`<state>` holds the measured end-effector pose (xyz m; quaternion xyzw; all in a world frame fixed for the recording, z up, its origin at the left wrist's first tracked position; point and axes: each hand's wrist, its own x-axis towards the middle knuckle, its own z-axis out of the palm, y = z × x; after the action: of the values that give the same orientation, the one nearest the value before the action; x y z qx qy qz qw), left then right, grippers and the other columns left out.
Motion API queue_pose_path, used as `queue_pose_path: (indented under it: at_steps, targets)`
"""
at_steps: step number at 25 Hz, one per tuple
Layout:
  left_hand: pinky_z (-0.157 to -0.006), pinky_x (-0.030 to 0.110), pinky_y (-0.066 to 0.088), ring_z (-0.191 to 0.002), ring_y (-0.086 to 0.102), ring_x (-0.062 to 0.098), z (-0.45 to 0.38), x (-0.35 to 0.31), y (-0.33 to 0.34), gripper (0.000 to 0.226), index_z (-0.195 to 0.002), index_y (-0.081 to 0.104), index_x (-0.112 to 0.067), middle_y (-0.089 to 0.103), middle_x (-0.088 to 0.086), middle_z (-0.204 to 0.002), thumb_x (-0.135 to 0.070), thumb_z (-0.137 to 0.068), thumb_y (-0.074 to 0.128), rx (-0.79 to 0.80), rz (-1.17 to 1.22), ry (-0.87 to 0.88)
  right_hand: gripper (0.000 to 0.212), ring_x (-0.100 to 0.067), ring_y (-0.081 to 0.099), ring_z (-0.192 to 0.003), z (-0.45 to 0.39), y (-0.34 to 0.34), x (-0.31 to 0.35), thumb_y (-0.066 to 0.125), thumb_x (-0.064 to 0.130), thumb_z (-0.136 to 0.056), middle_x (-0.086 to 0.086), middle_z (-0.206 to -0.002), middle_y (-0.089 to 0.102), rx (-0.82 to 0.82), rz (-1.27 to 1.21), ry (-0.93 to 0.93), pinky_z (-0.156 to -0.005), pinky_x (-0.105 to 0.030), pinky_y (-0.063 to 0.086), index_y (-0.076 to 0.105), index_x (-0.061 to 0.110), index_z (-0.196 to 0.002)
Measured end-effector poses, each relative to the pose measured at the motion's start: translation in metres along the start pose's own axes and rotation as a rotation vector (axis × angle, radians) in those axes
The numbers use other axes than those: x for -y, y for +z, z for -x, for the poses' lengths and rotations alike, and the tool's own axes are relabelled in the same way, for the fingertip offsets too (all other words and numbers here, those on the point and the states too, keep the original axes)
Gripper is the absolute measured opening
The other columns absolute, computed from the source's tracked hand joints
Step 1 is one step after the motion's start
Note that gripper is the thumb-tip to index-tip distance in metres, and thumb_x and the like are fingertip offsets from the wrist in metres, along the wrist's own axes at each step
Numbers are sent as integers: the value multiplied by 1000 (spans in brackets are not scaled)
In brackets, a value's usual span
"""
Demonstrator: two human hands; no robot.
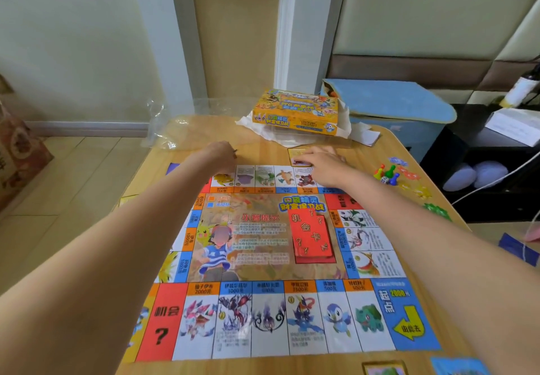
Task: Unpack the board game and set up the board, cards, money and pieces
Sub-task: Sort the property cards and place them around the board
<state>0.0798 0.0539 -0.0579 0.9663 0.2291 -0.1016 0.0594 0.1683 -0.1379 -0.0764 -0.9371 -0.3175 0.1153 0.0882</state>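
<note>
The board (263,257) lies flat across the middle of the counter (409,155), with a red card stack (311,233) on its right-centre. Both arms reach to the board's far edge. The left hand (220,152), upper centre of the frame, is curled, with something small and dark at its fingertips; what it is cannot be told. The right hand (320,161) grasps a small card (301,163) just beyond the board's top edge. The yellow box (295,111) sits on white paper at the far edge, plastic wrap (163,129) to its left. Pawns (385,173) and a die (385,180) cluster at right.
</note>
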Motion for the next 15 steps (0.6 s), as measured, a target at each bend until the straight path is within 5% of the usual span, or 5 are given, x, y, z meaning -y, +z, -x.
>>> queue_pose_path:
  at_steps: [5, 15]
  targets:
    - [-47, 20, 34, -74, 45, 20, -14, 0, 5, 44, -127, 55, -12, 58, 10, -114, 3, -88, 39, -27, 99, 23, 72, -24, 21, -134, -6, 2, -5, 31, -14, -83, 3, -145, 34, -58, -59, -4, -106, -44, 21, 45, 32, -136]
    - [-47, 16, 32, -82, 48, 19, -12, 6, 5, 52, -124, 58, -22, 52, 7, -130, 8, -87, 39, -29, 145, 59, 69, -25, 25, -131, -3, -1, 1, 30, -16, -84, 0, -143, 36, -126, -116, -8, -108, -46, 25, 47, 27, -135]
